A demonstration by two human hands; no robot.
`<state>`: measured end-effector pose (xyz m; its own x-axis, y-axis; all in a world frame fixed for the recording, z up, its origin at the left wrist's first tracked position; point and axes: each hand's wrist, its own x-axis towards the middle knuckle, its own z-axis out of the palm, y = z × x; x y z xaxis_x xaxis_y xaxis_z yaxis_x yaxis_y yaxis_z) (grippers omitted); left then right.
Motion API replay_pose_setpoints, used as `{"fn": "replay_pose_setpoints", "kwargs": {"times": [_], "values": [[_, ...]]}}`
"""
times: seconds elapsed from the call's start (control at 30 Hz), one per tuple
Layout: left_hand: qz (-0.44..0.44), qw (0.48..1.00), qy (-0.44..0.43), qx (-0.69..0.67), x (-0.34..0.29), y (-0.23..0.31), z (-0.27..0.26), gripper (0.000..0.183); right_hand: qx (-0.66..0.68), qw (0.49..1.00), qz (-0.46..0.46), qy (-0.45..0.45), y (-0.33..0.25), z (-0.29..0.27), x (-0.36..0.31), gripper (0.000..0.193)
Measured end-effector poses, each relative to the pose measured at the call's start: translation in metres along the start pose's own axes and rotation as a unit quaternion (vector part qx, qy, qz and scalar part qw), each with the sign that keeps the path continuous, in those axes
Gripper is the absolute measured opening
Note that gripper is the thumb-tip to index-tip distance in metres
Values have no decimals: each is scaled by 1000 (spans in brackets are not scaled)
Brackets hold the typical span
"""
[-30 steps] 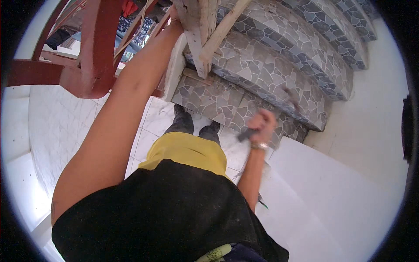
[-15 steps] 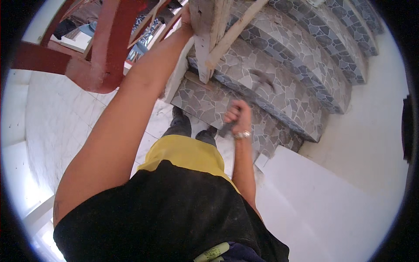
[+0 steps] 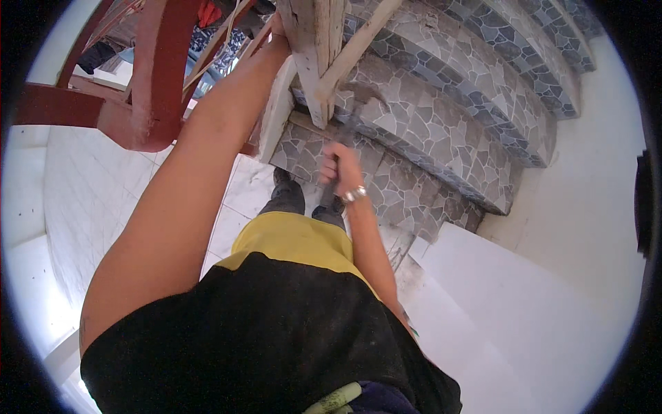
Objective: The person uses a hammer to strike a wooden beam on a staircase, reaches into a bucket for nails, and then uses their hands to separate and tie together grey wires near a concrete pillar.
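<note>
In my right hand (image 3: 341, 170) is a dark hammer (image 3: 350, 127), its fingers wrapped round the handle. Motion smears the hammer, and its curved head is close to the foot of a worn wooden post (image 3: 310, 65). My left arm stretches up and forward, with my left hand (image 3: 278, 29) against the left side of that post. The fingers of this hand are mostly hidden. A pale diagonal brace (image 3: 362, 48) joins the post low on its right side.
Curved stone-patterned steps (image 3: 427, 117) rise to the right, beside a white wall (image 3: 579, 207). Red-brown framing (image 3: 155, 76) stands at the upper left. White marble-look tiles (image 3: 103, 186) cover the floor. A white panel (image 3: 476, 276) is at the lower right.
My right hand has swung left and slightly upward with the hammer, bringing its head nearer the post. My left hand remains at the post; the view has shifted a little.
</note>
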<state>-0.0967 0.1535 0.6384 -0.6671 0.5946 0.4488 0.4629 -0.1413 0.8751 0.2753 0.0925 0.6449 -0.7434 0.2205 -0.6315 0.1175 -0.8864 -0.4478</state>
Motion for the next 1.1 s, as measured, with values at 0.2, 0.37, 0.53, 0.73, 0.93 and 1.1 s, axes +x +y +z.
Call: {"fn": "replay_pose_setpoints", "kwargs": {"times": [0.2,0.37,0.53,0.73,0.93,1.1], "values": [[-4,1000,8,1,-8,4,-9,27,-8,922,-314,226,-85,-134,-136,31],[14,1000,1,4,-2,12,5,26,137,723,-600,313,-116,-200,-90,29],[12,999,8,30,-7,-5,0,26,72,996,40,-34,33,10,24,27],[22,998,15,57,-8,-4,1,25,-19,953,-227,199,-39,-127,-82,21],[25,998,20,60,-10,-12,-1,24,286,804,-472,223,-144,-191,-125,28],[27,998,11,47,2,-21,18,24,97,958,-227,146,28,-2,23,14]]}}
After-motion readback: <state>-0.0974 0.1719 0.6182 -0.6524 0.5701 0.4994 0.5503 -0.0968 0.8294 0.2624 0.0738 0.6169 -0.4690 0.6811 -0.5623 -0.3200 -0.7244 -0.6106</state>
